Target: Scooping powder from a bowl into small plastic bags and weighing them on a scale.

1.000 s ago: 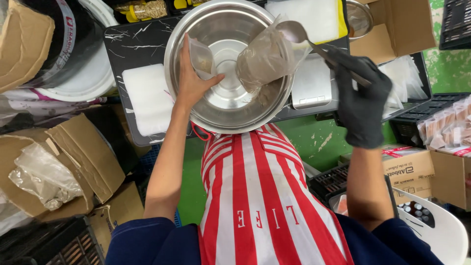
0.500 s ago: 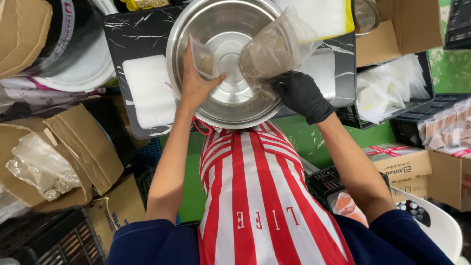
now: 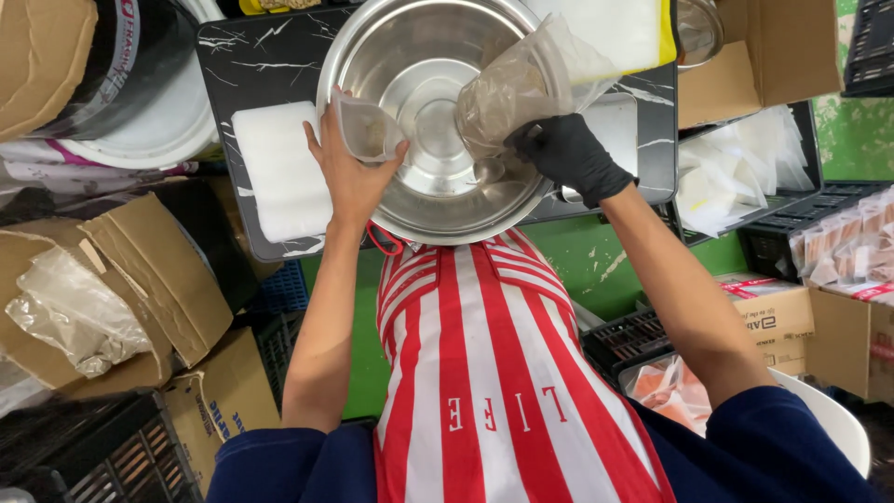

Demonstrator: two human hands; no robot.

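Step in hand looks like filling a small pouch from a bigger bag over a steel bowl (image 3: 438, 56). Left hand (image 3: 352, 177), bare, is closed around a small clear pouch (image 3: 369, 130), holding it mouth-up against the bowl's near-left rim; pouch shows a little brownish stuff at the bottom. Right hand (image 3: 568, 154), in a black glove, is clenched on the lower end of a large clear bag (image 3: 517, 84) of brownish powder, bag lying tilted over the bowl's right side, its far end up over the rim. Bowl itself looks empty, just shiny metal. It sits on a black marble-pattern table (image 3: 251, 56); a white foam block (image 3: 279, 168) lies just left of the bowl. Cardboard boxes (image 3: 149, 270) sit left of the table, one with crumpled plastic in it. Next move, by my read, calls for lining the bag's opening up with the pouch mouth and keeping the pouch steady so nothing spills.
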